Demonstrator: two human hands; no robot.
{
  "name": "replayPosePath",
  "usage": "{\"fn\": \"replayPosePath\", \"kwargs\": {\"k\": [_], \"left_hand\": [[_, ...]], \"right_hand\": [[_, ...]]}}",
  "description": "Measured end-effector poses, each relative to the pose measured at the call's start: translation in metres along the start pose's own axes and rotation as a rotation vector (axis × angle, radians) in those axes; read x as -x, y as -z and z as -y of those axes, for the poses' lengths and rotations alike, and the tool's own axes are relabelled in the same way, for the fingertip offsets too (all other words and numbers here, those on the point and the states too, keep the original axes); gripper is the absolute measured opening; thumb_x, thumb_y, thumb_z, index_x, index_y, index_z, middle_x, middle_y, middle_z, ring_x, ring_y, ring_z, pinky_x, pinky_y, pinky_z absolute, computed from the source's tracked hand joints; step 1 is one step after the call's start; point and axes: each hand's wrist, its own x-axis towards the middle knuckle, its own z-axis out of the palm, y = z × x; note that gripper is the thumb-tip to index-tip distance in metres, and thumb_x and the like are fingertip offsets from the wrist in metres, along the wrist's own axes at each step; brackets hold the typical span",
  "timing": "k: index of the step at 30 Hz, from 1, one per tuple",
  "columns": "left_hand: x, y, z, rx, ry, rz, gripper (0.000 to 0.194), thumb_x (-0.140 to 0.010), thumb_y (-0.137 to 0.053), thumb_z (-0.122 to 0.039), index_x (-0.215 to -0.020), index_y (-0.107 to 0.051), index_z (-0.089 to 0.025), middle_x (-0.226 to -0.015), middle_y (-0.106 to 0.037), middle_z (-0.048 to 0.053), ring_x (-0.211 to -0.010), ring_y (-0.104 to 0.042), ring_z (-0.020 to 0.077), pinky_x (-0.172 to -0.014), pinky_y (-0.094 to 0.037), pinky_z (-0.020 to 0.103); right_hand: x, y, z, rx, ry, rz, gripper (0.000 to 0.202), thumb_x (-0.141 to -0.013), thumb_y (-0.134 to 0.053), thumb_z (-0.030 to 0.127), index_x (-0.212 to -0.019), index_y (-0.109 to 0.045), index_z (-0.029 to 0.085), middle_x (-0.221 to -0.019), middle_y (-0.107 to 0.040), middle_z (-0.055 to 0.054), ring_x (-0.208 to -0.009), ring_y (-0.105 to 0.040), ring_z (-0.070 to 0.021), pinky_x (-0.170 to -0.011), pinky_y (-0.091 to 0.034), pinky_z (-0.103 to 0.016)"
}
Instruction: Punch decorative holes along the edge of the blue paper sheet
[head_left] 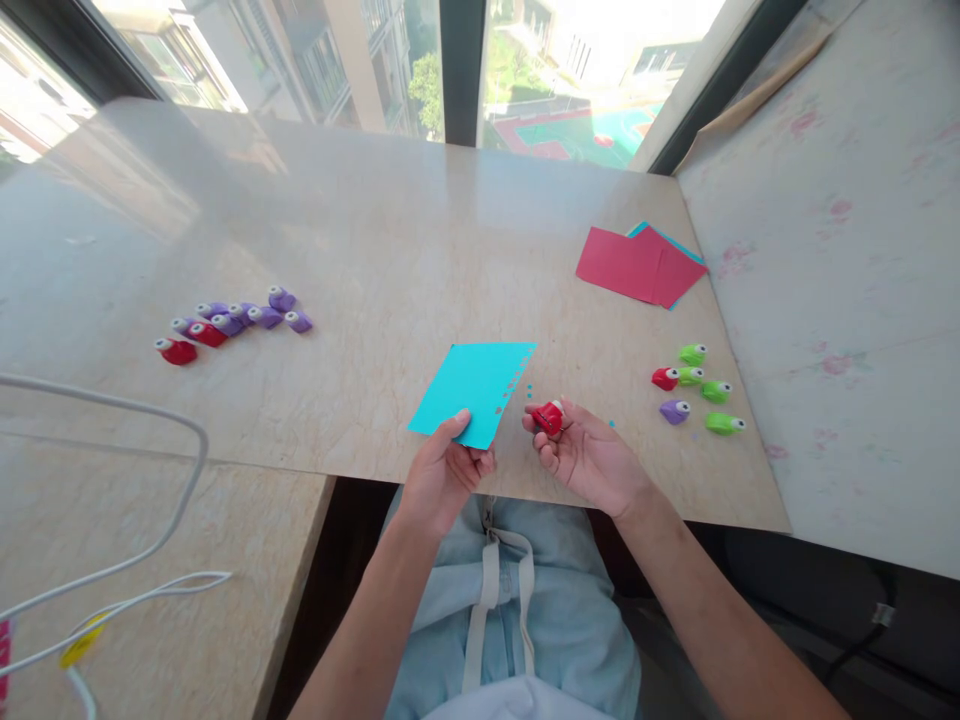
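My left hand (pixel 448 462) pinches the near edge of a sheet of bright blue paper (pixel 474 385), thumb on top and fingers beneath. A row of small punched shapes runs along the sheet's right edge. Just right of that edge, my right hand (pixel 589 450) is closed around a small red craft punch (pixel 548 417), apart from the paper. Tiny blue paper cutouts (pixel 529 391) lie on the tabletop between the sheet and the punch, and another cutout (pixel 611 424) is beside my right hand.
Several green, red and purple punches (pixel 690 376) stand at the right by the floral wall (pixel 832 300). More purple and red punches (pixel 229 316) cluster at the left. Red and blue paper sheets (pixel 622 264) lie back right. A white cable (pixel 180 500) loops at the left.
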Motion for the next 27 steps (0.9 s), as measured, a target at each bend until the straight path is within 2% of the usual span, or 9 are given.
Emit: {"fn": "replayPosePath", "kwargs": {"k": [4,10,14,16,19,21,23,27], "left_hand": [[-0.001,0.001,0.004,-0.009,-0.026,-0.045,0.034,-0.066,-0.081,-0.031,-0.082,-0.059,-0.011,-0.066,-0.065,0.003,-0.049,-0.057,0.0114,-0.051,-0.049,0.022],[-0.002,0.004,0.012,-0.091,-0.049,-0.053,0.033,-0.071,-0.079,-0.033,-0.085,-0.06,-0.011,-0.068,-0.064,0.003,-0.051,-0.057,0.011,-0.051,-0.049,0.022],[-0.003,0.005,0.016,-0.111,-0.056,-0.077,0.034,-0.072,-0.079,-0.034,-0.085,-0.058,-0.011,-0.069,-0.064,0.003,-0.051,-0.057,0.0109,-0.052,-0.05,0.023],[-0.003,0.005,0.016,-0.11,-0.061,-0.075,0.034,-0.073,-0.079,-0.034,-0.087,-0.058,-0.011,-0.071,-0.064,0.003,-0.052,-0.057,0.0108,-0.052,-0.05,0.023],[-0.004,0.005,0.016,-0.106,-0.066,-0.068,0.034,-0.074,-0.079,-0.033,-0.09,-0.058,-0.012,-0.073,-0.065,0.003,-0.054,-0.057,0.011,-0.052,-0.05,0.023],[-0.005,0.006,0.016,-0.099,-0.068,-0.074,0.034,-0.074,-0.079,-0.032,-0.09,-0.057,-0.012,-0.073,-0.065,0.003,-0.054,-0.057,0.0109,-0.052,-0.05,0.023],[-0.005,0.006,0.016,-0.093,-0.071,-0.085,0.034,-0.073,-0.079,-0.032,-0.089,-0.057,-0.012,-0.071,-0.064,0.002,-0.053,-0.057,0.0108,-0.051,-0.051,0.023],[-0.005,0.006,0.015,-0.092,-0.063,-0.102,0.035,-0.069,-0.081,-0.031,-0.085,-0.057,-0.012,-0.066,-0.063,0.002,-0.051,-0.056,0.0111,-0.05,-0.05,0.023]], "right_hand": [[0.001,-0.001,-0.001,0.021,0.0,-0.032,0.047,-0.106,-0.031,0.032,-0.104,-0.068,0.004,-0.09,-0.069,-0.012,-0.065,-0.066,-0.0136,-0.06,-0.058,-0.023],[0.002,-0.002,-0.002,0.017,0.008,-0.076,0.052,-0.107,-0.029,0.036,-0.099,-0.069,0.006,-0.084,-0.068,-0.009,-0.063,-0.064,-0.0129,-0.059,-0.057,-0.023],[0.003,-0.001,-0.003,0.034,0.04,-0.116,0.049,-0.107,-0.03,0.036,-0.098,-0.069,0.008,-0.085,-0.069,-0.009,-0.063,-0.065,-0.0123,-0.06,-0.058,-0.023],[0.003,0.003,-0.004,0.071,0.089,-0.141,0.043,-0.105,-0.037,0.037,-0.098,-0.069,0.009,-0.088,-0.07,-0.01,-0.064,-0.066,-0.0126,-0.06,-0.058,-0.023],[0.005,0.009,-0.004,0.164,0.192,-0.173,0.032,-0.093,-0.063,0.043,-0.097,-0.069,0.012,-0.094,-0.071,-0.01,-0.062,-0.066,-0.0121,-0.054,-0.056,-0.02],[0.007,0.014,-0.002,0.236,0.272,-0.196,0.037,-0.08,-0.077,0.046,-0.096,-0.069,0.014,-0.099,-0.071,-0.01,-0.058,-0.065,-0.0112,-0.048,-0.052,-0.016],[0.012,0.018,0.002,0.301,0.351,-0.228,0.043,-0.073,-0.082,0.05,-0.094,-0.069,0.015,-0.101,-0.07,-0.01,-0.057,-0.064,-0.0109,-0.043,-0.048,-0.014],[0.025,0.033,0.017,0.411,0.548,-0.347,0.047,-0.07,-0.082,0.054,-0.093,-0.068,0.016,-0.099,-0.07,-0.009,-0.063,-0.066,-0.0137,-0.044,-0.049,-0.016]]}}
